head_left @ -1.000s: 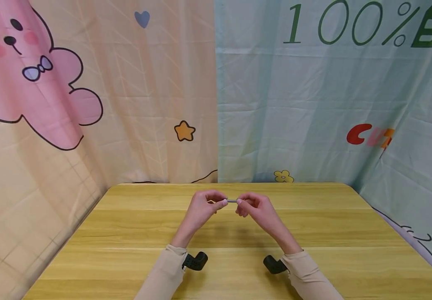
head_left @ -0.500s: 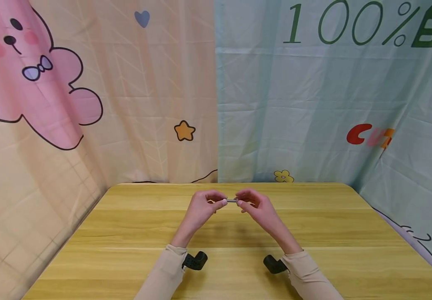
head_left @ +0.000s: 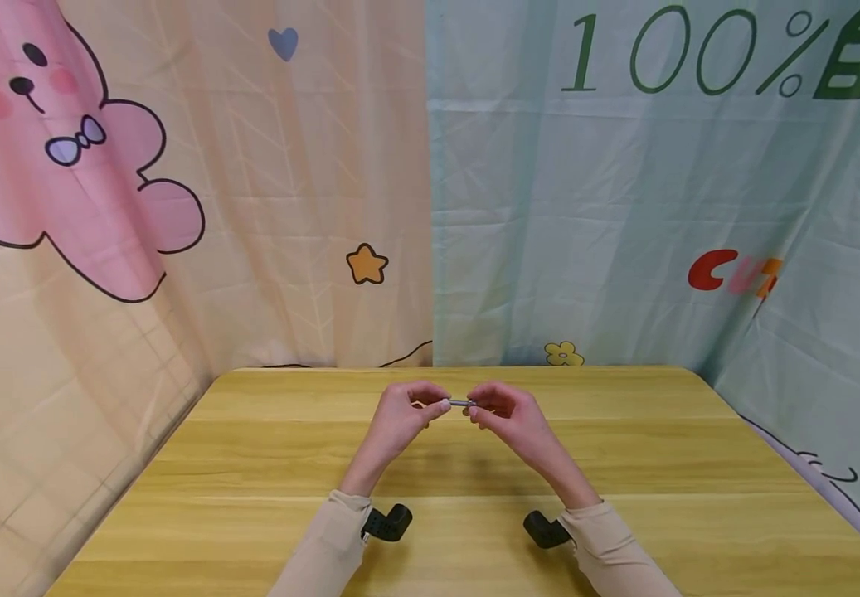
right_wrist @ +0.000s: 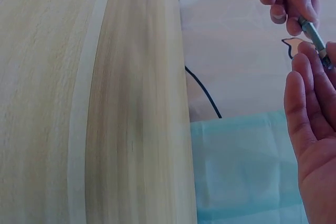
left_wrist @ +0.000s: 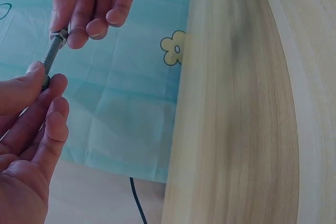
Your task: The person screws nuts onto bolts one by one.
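Note:
A silvery threaded bolt (left_wrist: 51, 59) is held level above the table between both hands. My left hand (head_left: 400, 412) pinches the bolt's head end between thumb and fingertips. At the other end, a hex nut (left_wrist: 59, 36) sits on the thread, with a stretch of bare thread between it and the left fingers. My right hand (head_left: 507, 410) has its thumb and index fingertip at the nut, pinching it, while its other fingers spread loosely. In the right wrist view, the nut (right_wrist: 327, 62) shows partly between right thumb and fingers.
A wooden table (head_left: 265, 489) lies beneath the hands. Printed curtains (head_left: 549, 191) hang behind it and along both sides. Dark wrist cameras (head_left: 392, 522) stick out inward from the beige sleeves (head_left: 325, 539).
The right fingers, earlier curled over the nut end, have lifted and spread, uncovering the nut, then come back onto it. The left hand keeps its hold on the bolt.

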Motion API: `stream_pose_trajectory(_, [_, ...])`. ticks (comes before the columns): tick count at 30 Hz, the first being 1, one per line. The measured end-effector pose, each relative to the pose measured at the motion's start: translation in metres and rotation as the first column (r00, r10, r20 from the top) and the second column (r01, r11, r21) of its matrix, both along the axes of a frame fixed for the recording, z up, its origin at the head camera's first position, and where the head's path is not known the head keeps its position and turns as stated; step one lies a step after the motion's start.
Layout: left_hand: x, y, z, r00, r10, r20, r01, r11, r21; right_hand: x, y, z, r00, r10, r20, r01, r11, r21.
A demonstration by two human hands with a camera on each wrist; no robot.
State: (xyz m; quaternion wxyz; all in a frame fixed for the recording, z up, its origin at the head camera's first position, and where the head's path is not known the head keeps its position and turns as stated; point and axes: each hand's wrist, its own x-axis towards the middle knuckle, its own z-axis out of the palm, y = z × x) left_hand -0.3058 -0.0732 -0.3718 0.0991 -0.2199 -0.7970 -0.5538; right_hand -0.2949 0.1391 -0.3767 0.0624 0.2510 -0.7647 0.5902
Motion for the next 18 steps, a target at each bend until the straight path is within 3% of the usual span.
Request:
stream_pose_trajectory(8, [0.000,0.001,-0.001,1.000,-0.003,-0.011,0.003,1.000,-0.009,0.014,-0.004,0.014,0.999,-0.022,0.037,0.020,0.999,0.043])
stream_pose_trajectory(14, [0.000,0.000,-0.001,1.000,0.011,-0.001,-0.011,1.000,-0.026,-0.003,-0.004,-0.003,0.997,-0.054,0.057,0.051,0.997,0.059])
stream_pose_trajectory(18, [0.000,0.002,-0.001,1.000,0.014,0.008,-0.014,1.000,-0.018,-0.007,-0.001,-0.007,0.999,-0.032,0.000,0.032,0.999,0.032])
